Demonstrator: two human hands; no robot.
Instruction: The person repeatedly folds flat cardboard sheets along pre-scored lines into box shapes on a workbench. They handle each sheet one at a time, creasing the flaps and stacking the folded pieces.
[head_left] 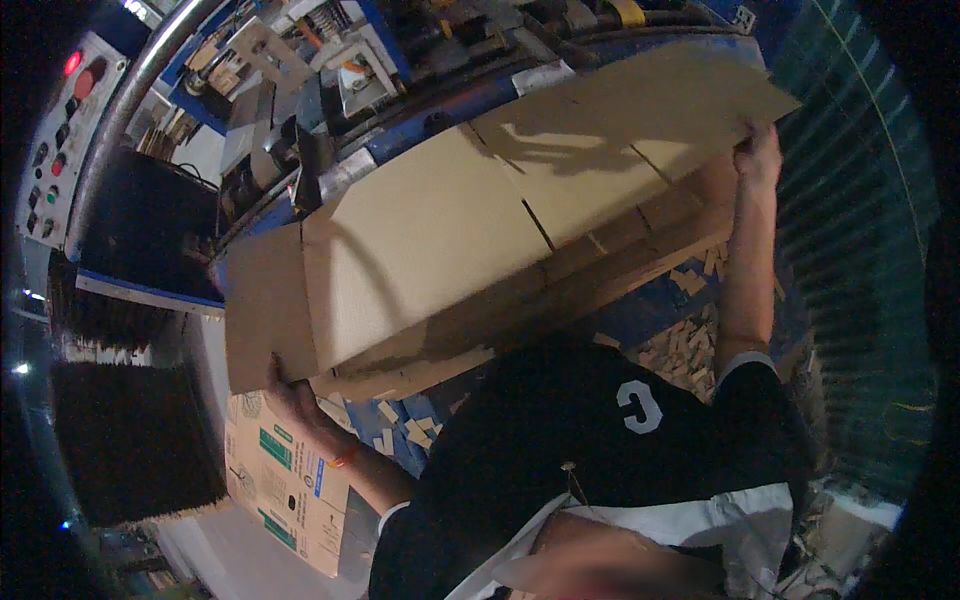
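Note:
A long flat brown cardboard box blank (pixel 430 240) with dark slots and crease lines stretches across in front of me, tilted up toward the right. My left hand (pixel 287 392) is closed on its near left corner, thumb on top and the other fingers mostly hidden beneath. At the far right end, my right hand (pixel 758 158) grips the edge with fingers closed. The blank's far side lies along the blue edge of a machine (pixel 360 165). Below its near side, more brown cardboard shows in shadow; whether it is a separate sheet I cannot tell.
A control panel (pixel 70 150) with buttons and a lit red lamp stands at far left, beside a metal pipe (pixel 135 95). Printed cardboard (pixel 285 470) lies at lower left, near a dark stack (pixel 135 440). Cardboard scraps (pixel 680 345) are scattered below; a green ribbed sheet (pixel 860 220) stands right.

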